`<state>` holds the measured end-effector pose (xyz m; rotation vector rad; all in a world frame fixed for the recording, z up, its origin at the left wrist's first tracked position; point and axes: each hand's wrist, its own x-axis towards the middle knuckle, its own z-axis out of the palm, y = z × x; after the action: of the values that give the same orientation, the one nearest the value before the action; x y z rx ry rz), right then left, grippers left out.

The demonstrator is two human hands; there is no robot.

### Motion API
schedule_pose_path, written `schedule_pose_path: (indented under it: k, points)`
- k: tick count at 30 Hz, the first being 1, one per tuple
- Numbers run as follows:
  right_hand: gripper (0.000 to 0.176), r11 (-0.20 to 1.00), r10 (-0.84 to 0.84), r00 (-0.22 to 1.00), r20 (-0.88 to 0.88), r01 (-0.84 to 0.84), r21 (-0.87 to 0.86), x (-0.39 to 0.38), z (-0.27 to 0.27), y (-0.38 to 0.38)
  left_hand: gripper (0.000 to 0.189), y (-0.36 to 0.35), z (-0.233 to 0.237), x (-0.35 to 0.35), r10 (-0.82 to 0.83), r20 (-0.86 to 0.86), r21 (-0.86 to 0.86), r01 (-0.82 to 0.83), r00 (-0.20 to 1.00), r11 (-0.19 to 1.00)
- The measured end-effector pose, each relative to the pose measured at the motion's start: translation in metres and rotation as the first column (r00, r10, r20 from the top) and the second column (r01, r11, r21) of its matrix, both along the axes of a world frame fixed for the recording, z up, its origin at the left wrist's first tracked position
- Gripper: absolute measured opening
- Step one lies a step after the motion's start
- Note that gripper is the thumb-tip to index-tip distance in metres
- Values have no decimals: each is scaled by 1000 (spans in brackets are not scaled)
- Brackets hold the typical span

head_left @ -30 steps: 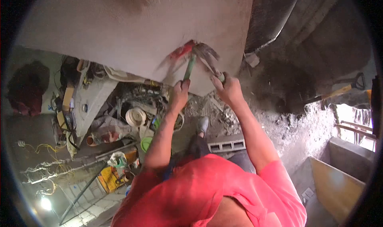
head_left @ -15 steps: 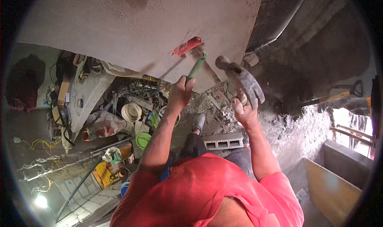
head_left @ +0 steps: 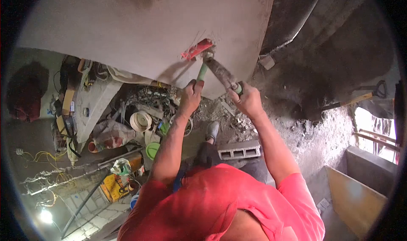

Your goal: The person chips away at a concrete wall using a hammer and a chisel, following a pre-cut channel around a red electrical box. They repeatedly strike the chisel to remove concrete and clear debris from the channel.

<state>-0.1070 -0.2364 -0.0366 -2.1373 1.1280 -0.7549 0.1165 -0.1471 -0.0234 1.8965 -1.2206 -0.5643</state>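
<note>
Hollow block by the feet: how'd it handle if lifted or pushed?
The block is likely heavy and rigid, judging by its concrete-like look. The thin walls around its openings could chip if dropped. Flat sides suggest it would slide, not roll.

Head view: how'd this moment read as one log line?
left hand: grips green tool; right hand: grips hammer; position: hammer's far end near tool's; nearby: red piece

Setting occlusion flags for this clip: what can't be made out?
Hammer: head view; striking end blurred, outline unclear.
Green-handled tool: head view; far end obscured by the hammer, so contact is uncertain.
Left hand: head view; finger grip partly hidden by the back of the hand.
Pale slab: head view; upper part cut off by the top edge.
Cardboard box: head view; label too small to read.
</note>
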Motion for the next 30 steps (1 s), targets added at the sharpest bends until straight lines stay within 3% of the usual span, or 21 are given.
schedule_pose_path:
  k: [1,2,4,5,7,8,10,11,13,15,16,18,19,21,27,30]
  points:
    - [39,998,-9,996,88,3,62,-6,7,11,44,-1,-7,3,6,-105,52,-1,994,999]
    - [40,995,-26,982,185,8,101,-8,15,12,44,-2,-11,6,6,-107,41,-1,994,999]
    - [38,997,-17,975,222,-1,81,-17,25,20,46,-1,-2,4,2,-1,62,-2,1000,998]
    - [38,991,68,958,278,-34,-126,-21,30,21,46,-1,1,1,11,35,51,-12,999,999]
    - [41,982,136,909,394,-70,-178,-20,30,22,45,-1,5,0,1,19,38,-2,1000,999]
    - [41,982,137,909,394,-71,-177,-12,21,18,44,-1,7,-1,-16,6,26,16,1000,1000]
    - [46,994,-44,998,47,39,98,8,2,-4,41,-2,5,-3,2,11,38,-3,1000,999]
    - [50,994,-8,1000,-6,8,110,7,9,-14,38,-2,3,-5,19,20,45,-20,1000,999]
    - [50,993,-60,998,9,59,102,2,36,-8,36,-3,3,-6,-44,44,-15,45,998,999]
    - [47,988,-92,994,51,85,126,-9,35,2,31,5,-4,-23,-19,79,176,4,997,984]
    - [47,990,-91,994,55,85,110,-16,35,3,33,26,-30,-33,-71,205,220,25,976,975]
    - [42,949,-184,960,211,119,291,-38,31,24,37,44,-31,-50,-160,304,27,159,939,987]
    - [42,950,-180,962,203,117,291,-48,25,30,38,49,-28,-56,-183,336,-29,204,924,978]
    - [38,933,-204,967,154,144,331,-67,13,35,44,48,-14,-52,-36,66,163,25,997,986]
    - [40,964,-133,964,230,73,255,-83,8,50,48,5,6,-21,-28,200,66,15,979,998]
    - [44,982,-104,948,301,50,183,-80,20,52,47,-3,3,-21,43,134,67,-53,990,996]
